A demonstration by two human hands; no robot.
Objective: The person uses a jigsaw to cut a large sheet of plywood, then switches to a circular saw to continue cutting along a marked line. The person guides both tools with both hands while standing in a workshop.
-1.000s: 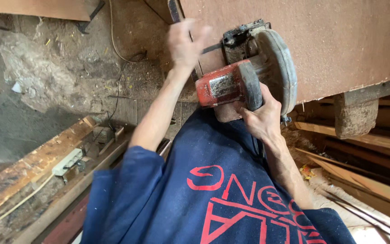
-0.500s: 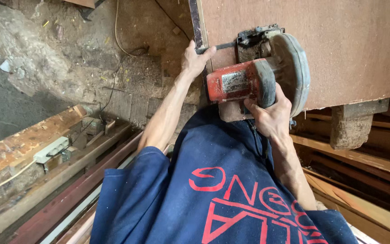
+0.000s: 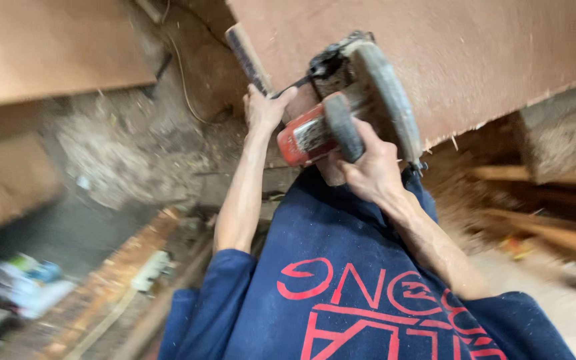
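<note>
Red circular saw (image 3: 341, 120) blurred; right hand (image 3: 368, 170) grips; blade hidden.

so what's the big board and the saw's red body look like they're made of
Board: seemingly plywood or similar sheet wood; matte reddish-brown face, rough splintered edge. Saw: red housing looks like painted metal or plastic, scuffed and dusty; blur leaves it open. The blade guard looks like grey metal.
</note>
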